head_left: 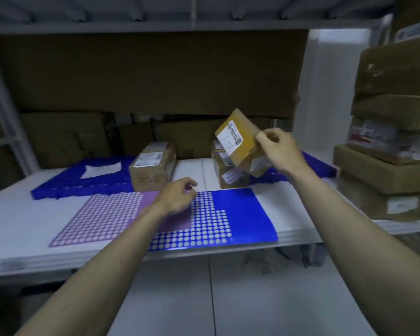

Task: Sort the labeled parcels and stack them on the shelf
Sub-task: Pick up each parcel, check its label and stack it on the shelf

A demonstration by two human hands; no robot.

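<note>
Cardboard parcel [243, 139] gripped by right hand [280, 149]; left hand [177, 197] empty.

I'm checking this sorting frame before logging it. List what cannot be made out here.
- Head view: print on the held parcel's label, too small and blurred.
- The stack behind it: tops hidden by that parcel, count unclear.
- Right hand: fingers hidden behind the parcel.
- Right-side parcel pile: cut off by the frame edge.

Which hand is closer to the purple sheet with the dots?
Left. The left hand hovers right over the purple dotted sheet's right edge, holding nothing. The right hand is farther back and to the right, holding up a tilted labeled parcel.
</note>
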